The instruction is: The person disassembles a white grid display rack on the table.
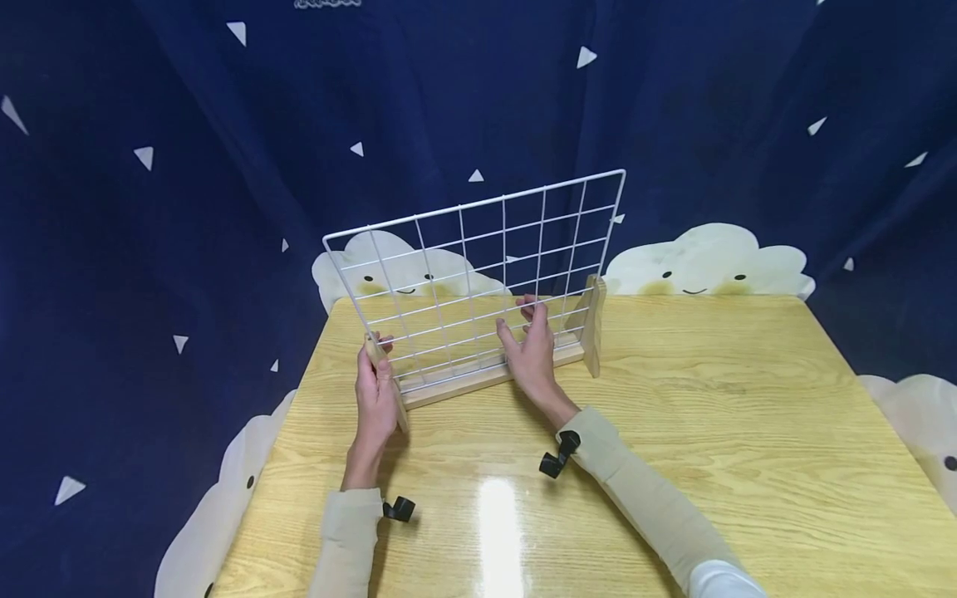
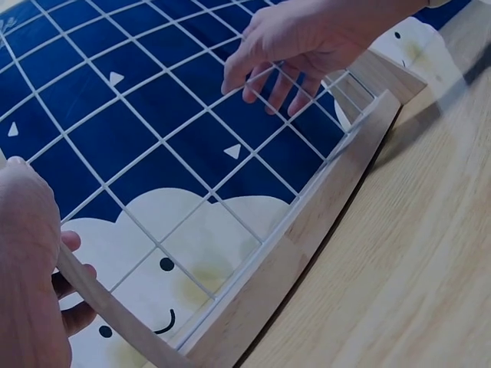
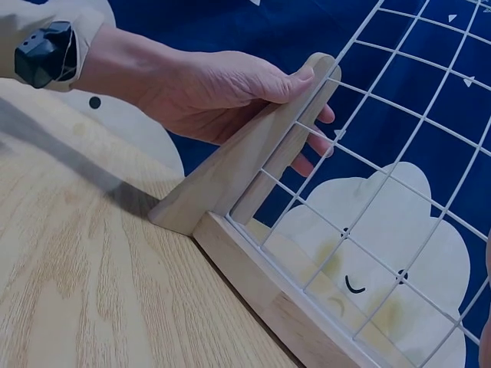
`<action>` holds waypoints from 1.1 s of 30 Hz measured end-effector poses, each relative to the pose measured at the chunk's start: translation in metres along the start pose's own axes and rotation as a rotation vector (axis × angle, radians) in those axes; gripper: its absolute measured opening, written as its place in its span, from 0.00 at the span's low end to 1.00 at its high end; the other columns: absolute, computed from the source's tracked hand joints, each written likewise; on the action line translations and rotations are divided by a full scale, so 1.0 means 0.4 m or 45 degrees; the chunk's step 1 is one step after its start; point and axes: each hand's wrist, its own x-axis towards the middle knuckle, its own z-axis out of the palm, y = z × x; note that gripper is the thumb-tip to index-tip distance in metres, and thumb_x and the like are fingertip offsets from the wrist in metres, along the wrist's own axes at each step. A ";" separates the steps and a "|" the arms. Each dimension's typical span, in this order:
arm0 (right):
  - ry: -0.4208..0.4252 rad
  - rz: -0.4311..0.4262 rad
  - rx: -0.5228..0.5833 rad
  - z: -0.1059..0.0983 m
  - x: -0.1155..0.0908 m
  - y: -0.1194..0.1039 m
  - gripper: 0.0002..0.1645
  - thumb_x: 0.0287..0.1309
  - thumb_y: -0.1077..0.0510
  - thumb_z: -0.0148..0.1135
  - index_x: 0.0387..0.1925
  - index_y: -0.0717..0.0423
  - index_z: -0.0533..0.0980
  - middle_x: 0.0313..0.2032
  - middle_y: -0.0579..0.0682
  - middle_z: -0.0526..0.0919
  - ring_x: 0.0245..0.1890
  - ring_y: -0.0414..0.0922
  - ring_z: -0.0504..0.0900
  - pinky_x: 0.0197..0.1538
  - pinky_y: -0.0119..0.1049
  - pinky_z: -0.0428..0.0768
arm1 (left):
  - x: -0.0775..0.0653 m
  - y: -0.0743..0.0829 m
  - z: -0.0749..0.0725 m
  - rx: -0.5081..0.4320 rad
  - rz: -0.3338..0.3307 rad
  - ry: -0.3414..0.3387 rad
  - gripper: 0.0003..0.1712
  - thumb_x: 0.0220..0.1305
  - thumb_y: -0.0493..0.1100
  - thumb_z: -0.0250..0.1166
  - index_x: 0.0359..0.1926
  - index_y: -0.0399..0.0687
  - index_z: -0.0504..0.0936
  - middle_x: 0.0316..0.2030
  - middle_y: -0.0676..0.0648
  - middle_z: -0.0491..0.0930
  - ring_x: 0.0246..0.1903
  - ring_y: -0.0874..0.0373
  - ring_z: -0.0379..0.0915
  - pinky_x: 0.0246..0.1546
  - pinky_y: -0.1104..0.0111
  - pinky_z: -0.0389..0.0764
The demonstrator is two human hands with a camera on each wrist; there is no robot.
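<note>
A white wire grid panel stands tilted in a wooden stand, with its lower edge along the wooden base bar. My left hand grips the left wooden side piece, thumb on the near side and fingers curled round behind. Toward the right half of the panel, my right hand is at the lower wires, its fingers loosely bent and overlapping the mesh. Nothing shows in its grasp. The right wooden side piece stands upright at the far end of the bar, untouched.
The stand rests near the back of a light wood-grain table. Behind it hangs a dark blue curtain with white triangles. Cloud shapes with faces line the table's back edge. Black wrist devices sit on both sleeves.
</note>
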 end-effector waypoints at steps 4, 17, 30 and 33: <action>-0.006 -0.001 0.006 0.001 -0.002 -0.003 0.31 0.67 0.56 0.67 0.65 0.63 0.66 0.61 0.57 0.77 0.65 0.60 0.75 0.62 0.57 0.76 | 0.000 0.000 -0.005 0.006 0.005 -0.002 0.22 0.82 0.30 0.41 0.71 0.24 0.61 0.61 0.24 0.72 0.65 0.27 0.65 0.64 0.75 0.66; -0.015 0.028 0.031 -0.005 0.000 -0.017 0.32 0.67 0.58 0.67 0.65 0.63 0.66 0.62 0.59 0.77 0.65 0.59 0.75 0.64 0.55 0.76 | -0.001 0.002 -0.004 -0.028 0.042 0.024 0.19 0.79 0.25 0.43 0.66 0.17 0.62 0.51 0.27 0.73 0.57 0.28 0.69 0.63 0.71 0.70; -0.010 -0.018 0.038 -0.012 0.024 -0.043 0.33 0.66 0.57 0.69 0.66 0.62 0.66 0.61 0.60 0.79 0.62 0.58 0.77 0.62 0.55 0.77 | 0.009 -0.091 -0.020 0.007 0.013 0.007 0.20 0.81 0.28 0.44 0.68 0.23 0.63 0.57 0.25 0.73 0.60 0.36 0.72 0.60 0.76 0.70; 0.003 -0.037 0.052 -0.014 0.029 -0.049 0.33 0.65 0.58 0.70 0.66 0.63 0.67 0.60 0.60 0.79 0.62 0.59 0.77 0.61 0.59 0.77 | 0.012 -0.089 -0.037 -0.026 -0.050 -0.037 0.22 0.82 0.32 0.48 0.71 0.30 0.66 0.61 0.27 0.74 0.63 0.39 0.71 0.61 0.76 0.71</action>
